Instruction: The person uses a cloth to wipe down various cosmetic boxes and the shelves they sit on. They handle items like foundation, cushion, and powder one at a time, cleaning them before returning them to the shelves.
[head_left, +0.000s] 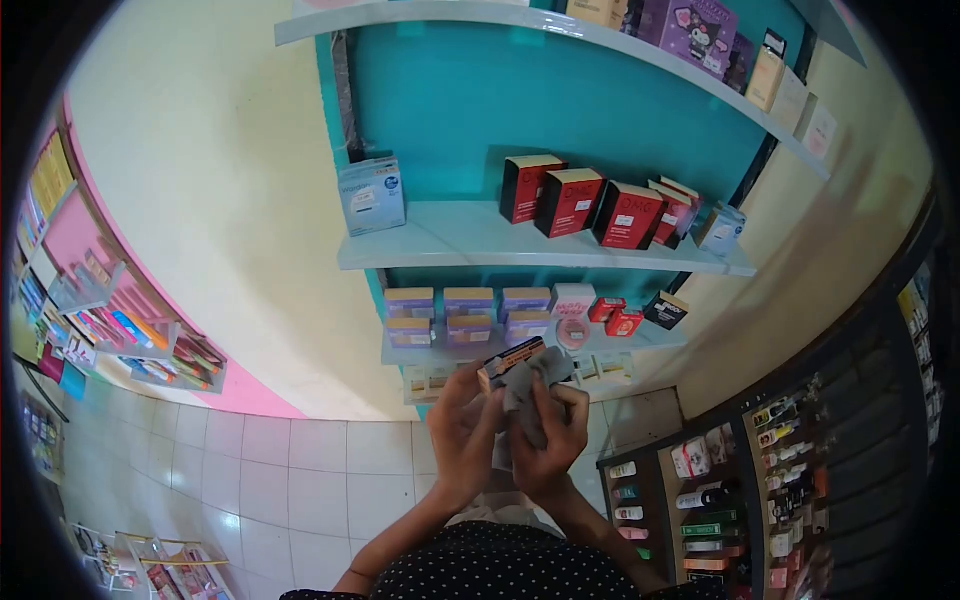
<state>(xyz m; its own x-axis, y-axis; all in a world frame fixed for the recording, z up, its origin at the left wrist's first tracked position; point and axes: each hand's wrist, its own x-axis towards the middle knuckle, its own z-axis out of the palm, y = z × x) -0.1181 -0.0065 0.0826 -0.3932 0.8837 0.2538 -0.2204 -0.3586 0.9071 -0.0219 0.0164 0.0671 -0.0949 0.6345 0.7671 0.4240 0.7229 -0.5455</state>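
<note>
A small dark box with an orange edge (512,362) is held in front of the shelves by my left hand (462,432), its fingers wrapped round the lower left end. My right hand (552,437) grips a crumpled grey cloth (527,398), which lies against the box's right side. Both hands are close together, and the cloth hides part of the box. Just beyond them, purple and yellow boxes (469,330) stand in rows on the lower shelf, beside a pink and white box (573,301) and small red boxes (624,322).
Red and black boxes (572,203) and a light blue box (373,197) stand on the middle shelf (540,248). The curved top shelf (560,22) juts out above. Dark racks with bottles (705,500) are at the lower right; stationery racks (130,330) are left.
</note>
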